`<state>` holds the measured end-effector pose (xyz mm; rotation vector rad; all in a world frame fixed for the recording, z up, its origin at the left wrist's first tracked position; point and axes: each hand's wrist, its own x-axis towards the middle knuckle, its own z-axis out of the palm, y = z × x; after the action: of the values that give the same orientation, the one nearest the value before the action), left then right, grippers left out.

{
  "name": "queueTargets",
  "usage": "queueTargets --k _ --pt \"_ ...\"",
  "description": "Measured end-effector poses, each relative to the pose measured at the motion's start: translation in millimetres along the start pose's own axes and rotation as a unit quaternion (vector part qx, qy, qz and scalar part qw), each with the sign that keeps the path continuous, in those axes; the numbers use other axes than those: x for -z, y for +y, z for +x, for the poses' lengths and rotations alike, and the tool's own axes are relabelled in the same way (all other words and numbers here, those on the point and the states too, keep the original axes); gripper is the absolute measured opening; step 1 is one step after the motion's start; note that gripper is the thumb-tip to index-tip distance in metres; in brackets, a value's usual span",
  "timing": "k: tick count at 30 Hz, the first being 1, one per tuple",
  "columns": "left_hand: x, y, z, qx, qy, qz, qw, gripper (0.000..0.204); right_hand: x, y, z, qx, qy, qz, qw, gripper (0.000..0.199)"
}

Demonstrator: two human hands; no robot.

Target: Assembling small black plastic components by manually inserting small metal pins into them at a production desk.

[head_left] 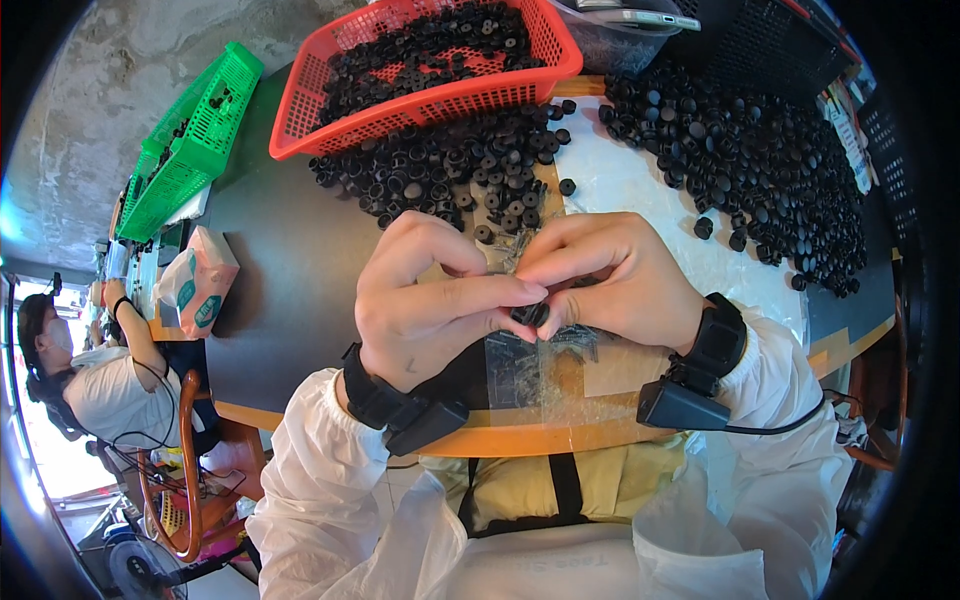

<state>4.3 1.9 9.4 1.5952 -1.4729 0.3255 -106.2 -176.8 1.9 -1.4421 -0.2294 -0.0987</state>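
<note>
Both hands, the left hand (425, 305) and the right hand (610, 280), are pinching one small black cap (530, 314) together above the table edge (520, 438), keeping it steady, close to the black piles (450, 170).

Matt black rubbery caps (760, 170) lie on the dark, smooth surface (290, 300). Behind them the red basket (420, 105) is glossy plastic mesh. Crinkled clear film (540, 375) shines near its wooden edge (520, 438).
</note>
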Motion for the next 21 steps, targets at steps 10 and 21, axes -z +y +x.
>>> queueTargets --k 10,21 --pt "3.5 12.4 5.2 -0.047 -0.037 0.029 0.998 0.013 -1.1 -4.3 -1.9 -0.036 0.002 0.068 0.997 0.028" --pt "1.0 7.0 -1.0 -0.013 0.013 0.009 1.0 0.02 -0.8 -10.3 0.2 0.007 -0.006 -0.048 0.999 0.029"
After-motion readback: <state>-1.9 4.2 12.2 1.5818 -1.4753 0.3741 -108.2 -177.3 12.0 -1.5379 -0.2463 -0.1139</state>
